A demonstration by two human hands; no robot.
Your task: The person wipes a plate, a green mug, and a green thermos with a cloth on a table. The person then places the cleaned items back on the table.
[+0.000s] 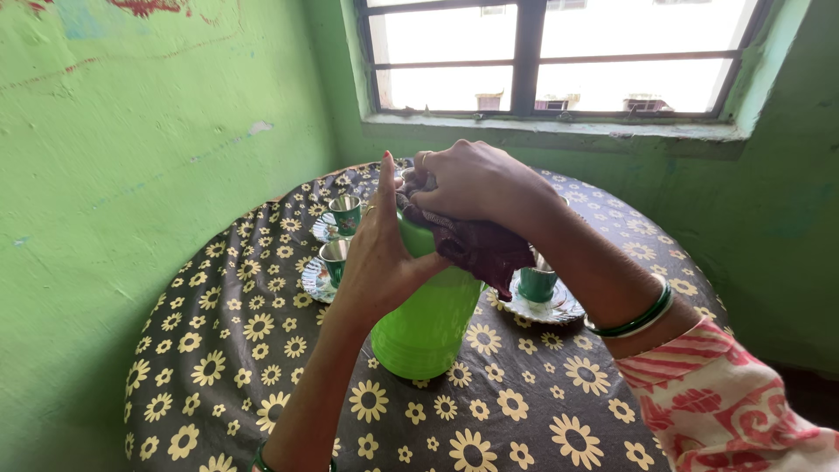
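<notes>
At the centre of the frame stands a green jug [428,323] on the desk [218,367], which wears a dark cloth with yellow daisies. Left hand [377,253] lies flat against the jug's upper side, fingers straight, steadying it, no clenched grip. Right hand [468,183] presses a dark maroon rag [481,245] onto the jug's top, grip clenched around the rag. Green cups on saucers sit behind: two left [336,253], one right [537,284].

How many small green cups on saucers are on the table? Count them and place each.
3. Two small green cups stand left of the green jug: one further back, one nearer. A third stands right, under the right forearm. The hands may hide more.
</notes>
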